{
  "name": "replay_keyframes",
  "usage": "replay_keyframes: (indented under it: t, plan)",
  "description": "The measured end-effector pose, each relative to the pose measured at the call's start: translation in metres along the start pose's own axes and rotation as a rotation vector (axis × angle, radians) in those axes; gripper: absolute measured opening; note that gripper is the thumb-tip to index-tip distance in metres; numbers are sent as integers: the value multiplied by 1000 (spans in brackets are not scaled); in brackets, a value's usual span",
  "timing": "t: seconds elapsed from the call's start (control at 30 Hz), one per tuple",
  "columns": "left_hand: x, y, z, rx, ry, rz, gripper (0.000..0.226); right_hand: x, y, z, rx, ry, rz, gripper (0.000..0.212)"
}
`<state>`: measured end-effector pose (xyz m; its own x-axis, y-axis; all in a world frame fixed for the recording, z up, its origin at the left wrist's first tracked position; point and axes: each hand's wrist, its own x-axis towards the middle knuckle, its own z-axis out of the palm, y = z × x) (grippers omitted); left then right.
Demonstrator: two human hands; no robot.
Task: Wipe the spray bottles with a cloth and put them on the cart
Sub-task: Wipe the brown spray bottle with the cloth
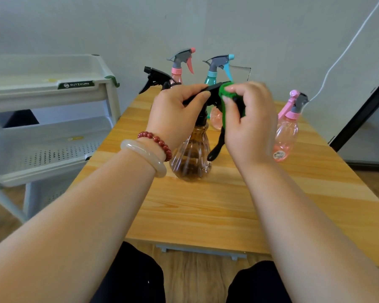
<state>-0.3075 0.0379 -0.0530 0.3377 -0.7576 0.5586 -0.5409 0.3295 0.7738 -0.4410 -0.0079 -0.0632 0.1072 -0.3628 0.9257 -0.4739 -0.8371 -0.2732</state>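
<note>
Left hand (pixel 173 114) grips brown bottle's (pixel 192 156) black sprayer; right hand (pixel 247 125) pinches green cloth (pixel 224 89) on nozzle. Hard rubbing could tip it or squeeze trigger.

My left hand (pixel 173 114) covers the back of the black spray head on the brown bottle (pixel 192 158). My right hand (pixel 249 125) hides the nozzle and most of the green cloth (pixel 224 88); only its top edge shows. The bodies of the teal bottle (pixel 211 78), the coral-capped bottle (pixel 179 62) and the rear black sprayer (pixel 155 78) are mostly behind my hands. The sticker (pixel 279 154) on the right pink bottle (pixel 287 132) is too blurred to read. The cart (pixel 53 88) is cut by the left edge, and the worktop (pixel 206 204) near right corner runs out of frame.
</note>
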Motion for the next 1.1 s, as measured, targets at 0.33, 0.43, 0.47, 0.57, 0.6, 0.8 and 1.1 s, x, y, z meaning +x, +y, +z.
replay_keyframes:
  t: [0.33,0.43,0.47,0.57,0.6,0.8,1.1]
  plan:
    - [-1,2,-2,17,5,-2,27,-19,14,-4,5,-86,132,12]
    - [-2,2,-2,4,-5,-13,27,-3,-3,-3,10,13,52,11]
    - [-2,1,-2,0,-8,-15,26,1,-6,-1,8,14,41,10]
    - [0,3,-5,-10,-8,-24,25,-4,3,7,-10,-86,21,13]
    - [0,4,-6,-2,-17,-23,24,-11,9,7,-20,-143,26,13]
    - [7,9,-19,92,-138,-41,25,-18,14,-20,21,-70,182,13]
    - [14,23,-5,399,-168,111,32,28,-6,-17,203,-86,328,18]
